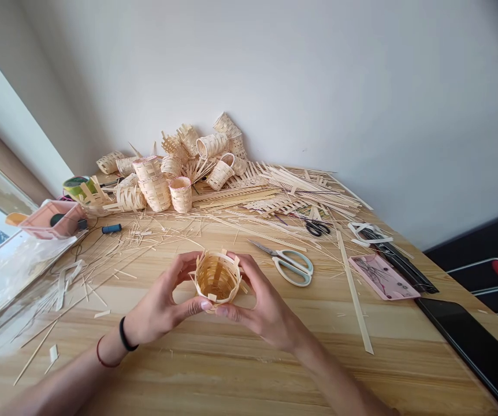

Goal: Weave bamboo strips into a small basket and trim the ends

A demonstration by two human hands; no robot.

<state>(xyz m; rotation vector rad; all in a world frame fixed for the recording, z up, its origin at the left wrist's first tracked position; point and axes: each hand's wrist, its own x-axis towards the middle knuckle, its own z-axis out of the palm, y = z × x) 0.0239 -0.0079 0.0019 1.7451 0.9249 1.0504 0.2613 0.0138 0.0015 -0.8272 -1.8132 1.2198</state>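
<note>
Between my two hands is a small woven basket, its open mouth tilted toward me and short strip ends standing up around the rim. My left hand wraps its left side, with the thumb pressed on the near rim. On the opposite side my right hand grips it in the same way, its thumb close to the left one. The fingers behind the basket are partly hidden. A pair of scissors with white and pale blue handles lies just beyond my right hand.
Several finished and unfinished baskets are heaped at the back, beside piles of loose strips. Black-handled scissors lie near them. At right are a pink tray with pins and a black phone. A pink bin stands left.
</note>
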